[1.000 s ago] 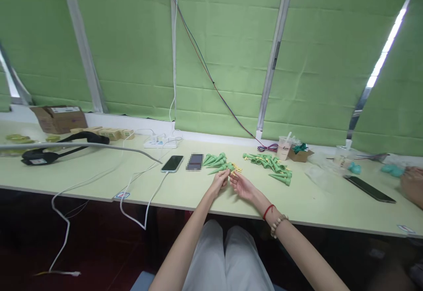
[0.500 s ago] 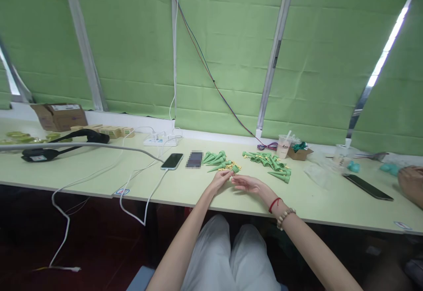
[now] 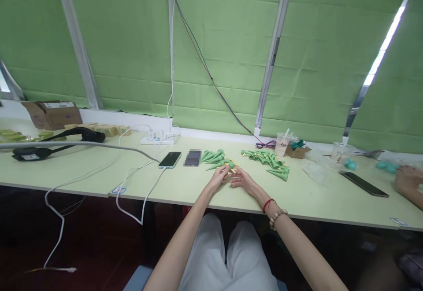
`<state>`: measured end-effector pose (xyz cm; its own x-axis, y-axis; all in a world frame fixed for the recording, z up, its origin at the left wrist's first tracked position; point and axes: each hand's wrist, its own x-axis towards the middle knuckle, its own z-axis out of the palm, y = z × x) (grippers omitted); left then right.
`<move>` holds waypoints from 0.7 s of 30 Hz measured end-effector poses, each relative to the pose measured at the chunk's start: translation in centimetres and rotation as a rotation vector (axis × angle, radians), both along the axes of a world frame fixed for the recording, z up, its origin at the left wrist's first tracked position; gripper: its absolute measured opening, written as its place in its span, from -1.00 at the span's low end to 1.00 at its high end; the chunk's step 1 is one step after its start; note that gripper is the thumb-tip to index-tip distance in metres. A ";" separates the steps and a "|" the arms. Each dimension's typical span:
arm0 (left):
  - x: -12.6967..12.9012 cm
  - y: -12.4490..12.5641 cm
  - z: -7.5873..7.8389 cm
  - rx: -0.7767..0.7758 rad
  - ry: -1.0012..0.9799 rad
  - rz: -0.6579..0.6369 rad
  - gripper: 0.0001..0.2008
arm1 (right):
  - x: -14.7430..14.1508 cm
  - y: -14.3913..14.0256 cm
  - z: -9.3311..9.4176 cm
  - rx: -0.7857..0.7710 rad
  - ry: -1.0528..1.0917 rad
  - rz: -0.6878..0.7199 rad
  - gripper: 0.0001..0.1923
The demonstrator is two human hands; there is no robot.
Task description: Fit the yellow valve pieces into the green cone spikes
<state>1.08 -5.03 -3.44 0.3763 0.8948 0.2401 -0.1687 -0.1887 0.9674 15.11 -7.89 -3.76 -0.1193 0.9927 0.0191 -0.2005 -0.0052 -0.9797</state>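
Note:
My left hand is closed, its fingertips pinched at the wide end of a green cone-shaped piece. My right hand is beside it with fingers spread, their tips close to small yellow pieces; whether they touch one is too small to tell. Just beyond my left hand lies a cluster of green cones. A second, larger group of green cones lies to the right, with a few cones nearer me.
To the left are a charging phone, a blurred dark item, a power strip and a black strapped device. Rightward stand a drink cup, a small box and a dark phone. Another person's hand rests at far right.
My hands have shifted slightly forward toward the yellow pieces. The fingers of my right hand have moved up and spread more. The view has shifted slightly.

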 end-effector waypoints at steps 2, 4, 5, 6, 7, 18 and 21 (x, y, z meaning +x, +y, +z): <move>-0.1 0.1 0.0 0.002 0.004 -0.043 -0.53 | 0.7 0.0 0.0 -0.008 0.038 0.046 -0.76; -0.2 0.1 0.0 0.015 0.010 -0.071 -0.53 | 1.1 0.1 0.0 -0.008 0.068 0.063 -0.79; -0.3 0.1 0.1 0.023 0.014 -0.078 -0.53 | 1.2 0.1 -0.1 -0.006 0.080 0.067 -0.79; -0.3 0.1 0.1 0.031 0.020 -0.082 -0.53 | 1.3 0.2 -0.2 -0.005 0.089 0.071 -0.79; -0.4 0.1 0.1 0.039 0.027 -0.084 -0.52 | 1.3 0.2 -0.3 -0.002 0.096 0.076 -0.78; -0.3 0.2 -0.3 0.067 0.091 0.008 -0.47 | 0.6 0.5 -1.1 0.085 0.087 -0.060 -0.71; -0.2 0.4 -0.5 0.078 0.100 0.033 -0.51 | 0.0 0.3 -1.3 0.139 0.067 -0.192 -0.69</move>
<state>0.88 -4.59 -3.94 0.3725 0.8872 0.2724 -0.0647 -0.2679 0.9613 15.07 -7.58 -5.05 0.0779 0.9842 0.1588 -0.2494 0.1734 -0.9527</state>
